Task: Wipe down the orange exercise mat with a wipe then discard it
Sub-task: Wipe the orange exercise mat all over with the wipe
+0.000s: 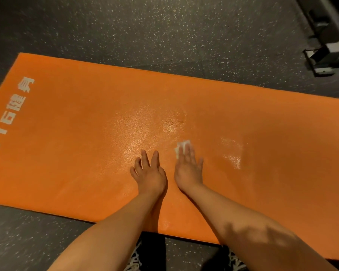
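The orange exercise mat (272,153) lies flat on a dark speckled rubber floor (164,32), its long side running left to right, with white lettering (12,112) at the left end. The person leans over its near edge, shoes (135,259) just off the mat. The right hand (188,167) lies palm down with straight fingers pressing a small white wipe (182,146) onto the middle of the mat. It pinches nothing, and the flat pressure probably keeps the wipe spread while it slides. The left hand (149,173) rests just beside it, fingers spread and flat on the mat, holding nothing, likely bracing the body and pinning the mat. Damp sheen (143,132) around the hands suggests the middle is wiped, while the ends look dry. Gym equipment (325,47) stands at the far right.
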### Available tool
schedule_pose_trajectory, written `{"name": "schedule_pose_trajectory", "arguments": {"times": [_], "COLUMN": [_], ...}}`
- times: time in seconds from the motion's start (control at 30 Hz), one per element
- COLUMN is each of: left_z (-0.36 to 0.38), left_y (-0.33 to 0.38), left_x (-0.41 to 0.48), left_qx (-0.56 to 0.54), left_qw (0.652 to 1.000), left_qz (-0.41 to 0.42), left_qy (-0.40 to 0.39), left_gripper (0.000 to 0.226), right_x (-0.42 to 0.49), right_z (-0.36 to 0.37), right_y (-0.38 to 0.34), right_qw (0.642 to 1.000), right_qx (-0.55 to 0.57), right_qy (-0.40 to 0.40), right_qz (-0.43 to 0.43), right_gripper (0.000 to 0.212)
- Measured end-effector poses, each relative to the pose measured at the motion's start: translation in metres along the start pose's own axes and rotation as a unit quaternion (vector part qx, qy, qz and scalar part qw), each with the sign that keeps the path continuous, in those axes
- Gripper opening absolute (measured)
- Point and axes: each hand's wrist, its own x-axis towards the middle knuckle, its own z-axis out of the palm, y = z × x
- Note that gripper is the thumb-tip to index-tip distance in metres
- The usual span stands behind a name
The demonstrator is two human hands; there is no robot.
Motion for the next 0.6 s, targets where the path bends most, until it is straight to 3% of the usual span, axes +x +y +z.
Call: {"name": "schedule_pose_trajectory", "arguments": {"times": [0.1,0.17,0.23,0.3,0.5,0.6], "left_z": [-0.005,-0.009,-0.01,-0.009,-0.014,-0.015], "left_y": [0.001,-0.003,-0.005,-0.002,0.013,0.011], "left_x": [0.005,0.012,0.017,0.022,0.045,0.055], "left_qx": [0.01,0.01,0.002,0.013,-0.011,-0.013], "left_qw": [0.999,0.997,0.998,0.999,0.998,0.999], "left_qz": [0.048,0.069,0.057,0.044,0.037,0.026], "left_qy": [0.014,0.018,0.022,0.027,0.048,0.038], "left_gripper": [0.06,0.059,0.057,0.056,0.055,0.056], "right_x": [-0.004,0.012,0.025,0.033,0.045,0.061], "right_z": [0.004,-0.003,-0.013,-0.016,-0.01,-0.021], "right_y": [0.002,0.018,0.027,0.018,-0.009,0.008], "right_qw": [0.989,0.993,0.999,0.997,0.989,0.999], "right_qx": [-0.04,-0.047,-0.022,0.016,-0.049,-0.004], "right_qy": [-0.027,0.003,0.036,0.034,-0.035,0.028], "right_qz": [-0.141,-0.105,0.012,0.064,-0.134,-0.044], "right_gripper": [0.057,0.059,0.062,0.062,0.056,0.056]}}
